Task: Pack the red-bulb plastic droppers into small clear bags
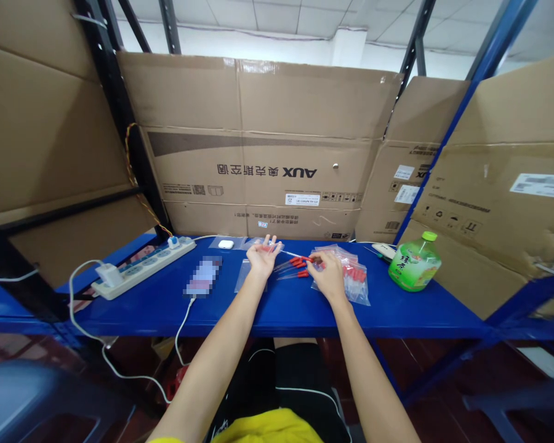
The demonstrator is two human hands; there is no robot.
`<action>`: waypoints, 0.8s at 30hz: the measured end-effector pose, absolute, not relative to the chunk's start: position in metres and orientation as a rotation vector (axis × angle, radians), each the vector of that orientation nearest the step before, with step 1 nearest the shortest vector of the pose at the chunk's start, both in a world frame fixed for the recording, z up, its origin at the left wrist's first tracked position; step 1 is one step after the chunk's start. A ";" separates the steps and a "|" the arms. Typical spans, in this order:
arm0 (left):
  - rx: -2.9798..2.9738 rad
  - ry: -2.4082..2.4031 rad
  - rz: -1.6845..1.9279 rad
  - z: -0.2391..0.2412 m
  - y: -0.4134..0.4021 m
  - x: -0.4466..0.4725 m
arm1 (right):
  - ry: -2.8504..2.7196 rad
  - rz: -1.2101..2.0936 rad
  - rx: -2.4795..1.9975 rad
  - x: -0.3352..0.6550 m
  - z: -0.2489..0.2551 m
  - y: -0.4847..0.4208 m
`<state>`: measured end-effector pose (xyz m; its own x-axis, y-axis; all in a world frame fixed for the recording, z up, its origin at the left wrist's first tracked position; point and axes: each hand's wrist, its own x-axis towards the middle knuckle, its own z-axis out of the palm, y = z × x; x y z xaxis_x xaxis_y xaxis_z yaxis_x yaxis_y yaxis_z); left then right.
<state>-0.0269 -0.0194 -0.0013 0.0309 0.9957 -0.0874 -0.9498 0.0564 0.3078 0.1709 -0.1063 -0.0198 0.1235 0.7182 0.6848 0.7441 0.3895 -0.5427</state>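
My right hand (327,275) is closed around the red handle of a small screwdriver (297,255), whose thin shaft points left. The shaft's tip is close to the fingers of my left hand (263,257), which is turned palm up with its fingers spread. Between the hands, several more red-handled screwdrivers (301,274) lie on the blue table (277,317). Beside and partly under my right hand are clear plastic bags (356,284) with red-handled pieces inside. A flat clear bag (244,277) lies by my left wrist, partly hidden by it.
A phone (203,277) on a white cable and a power strip (143,269) lie to the left. A white case (226,245) sits at the back. A green bottle (415,261) stands at the right. Cardboard panels (268,111) wall the table's back and sides.
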 end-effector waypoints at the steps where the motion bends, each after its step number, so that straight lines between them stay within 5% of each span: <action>1: 0.188 0.309 1.509 -0.001 -0.019 -0.026 | -1.604 -0.034 -1.329 0.168 -0.019 -0.107; 24: 0.286 0.366 1.321 -0.001 -0.022 -0.015 | -1.661 0.030 -1.459 0.116 -0.005 -0.072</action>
<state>-0.0153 -0.0224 -0.0008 0.2039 0.9741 -0.0976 -0.8855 0.2260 0.4059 0.1158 -0.0724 -0.0049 0.0984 0.8030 0.5879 0.7810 0.3038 -0.5457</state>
